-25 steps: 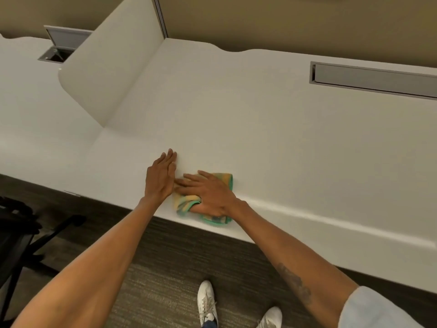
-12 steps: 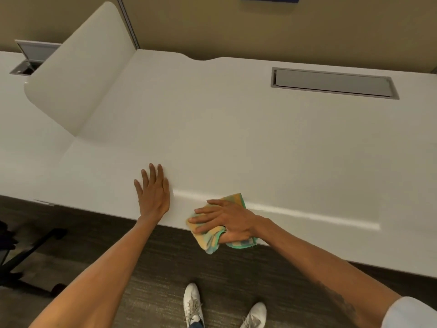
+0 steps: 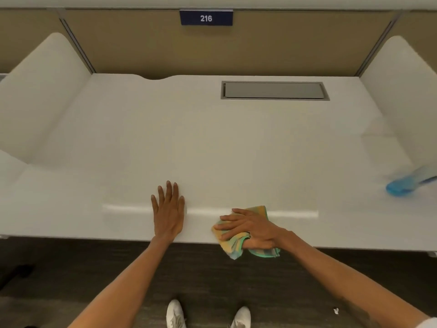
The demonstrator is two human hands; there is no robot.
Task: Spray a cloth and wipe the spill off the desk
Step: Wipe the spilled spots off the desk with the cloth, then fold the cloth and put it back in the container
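A yellow and green cloth (image 3: 238,246) lies bunched at the front edge of the white desk (image 3: 212,150), partly hanging over it. My right hand (image 3: 250,229) presses on the cloth, fingers spread over the top and thumb tucked under its hanging part. My left hand (image 3: 168,213) rests flat on the desk to the left of the cloth, fingers straight. A blue spray bottle (image 3: 411,183) lies blurred at the far right of the desk. I see no spill on the surface.
White curved dividers (image 3: 45,95) stand at both sides of the desk. A grey cable hatch (image 3: 274,90) sits at the back right. A tan panel with a "216" sign (image 3: 206,18) rises behind. Dark carpet and my white shoes (image 3: 176,314) are below the edge.
My right hand has slid the cloth to the right along the front edge, away from my left hand. The view has swung right, bringing the spray bottle and right divider into sight.
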